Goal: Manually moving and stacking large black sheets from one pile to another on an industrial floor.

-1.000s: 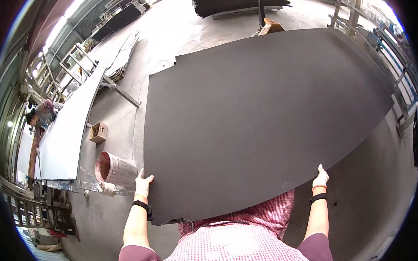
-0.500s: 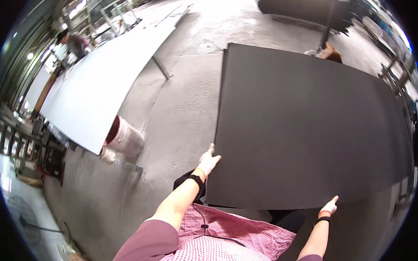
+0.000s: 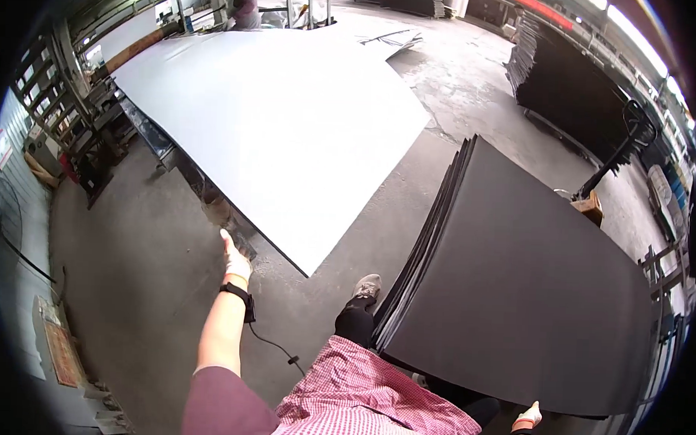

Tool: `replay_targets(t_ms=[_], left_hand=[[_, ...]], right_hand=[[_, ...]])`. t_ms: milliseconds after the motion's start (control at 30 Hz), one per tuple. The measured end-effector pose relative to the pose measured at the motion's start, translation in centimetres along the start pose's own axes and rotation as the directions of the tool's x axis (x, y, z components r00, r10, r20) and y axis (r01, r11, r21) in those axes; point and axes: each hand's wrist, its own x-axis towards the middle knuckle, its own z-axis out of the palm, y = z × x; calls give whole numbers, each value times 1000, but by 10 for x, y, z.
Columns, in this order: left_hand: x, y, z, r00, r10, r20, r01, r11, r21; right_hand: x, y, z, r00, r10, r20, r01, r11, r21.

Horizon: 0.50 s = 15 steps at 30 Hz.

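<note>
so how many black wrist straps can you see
2: one black wrist strap just behind the left hand, another just behind the right hand. Any on the co-worker at the top edge can't be made out.

This looks like a workshop or factory hall. A broad white tabletop (image 3: 274, 130) stands on a bare concrete floor (image 3: 133, 233), with a stack of large dark sheets (image 3: 529, 293) to its right. Farther off, also right of the tabletop, is a tall pile of black sheets (image 3: 567, 83), a pallet-truck-style handle (image 3: 612, 164) near it. A ladder-like frame (image 3: 57, 104) stands left of the tabletop, another person (image 3: 243, 7) at its far edge; strip lights (image 3: 636, 40) run high to its right.
</note>
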Motion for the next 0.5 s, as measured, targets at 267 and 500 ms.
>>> replay_targets(t_ms=[267,500], left_hand=[[128,34,13,946,307,107,-296,676,675],[-78,-3,28,738,84,670,-650,354,672]], right_hand=[[30,-292,60,810,-463,359,391,884,256],[-320,-491,182,-147,-939,311,811,66,582]])
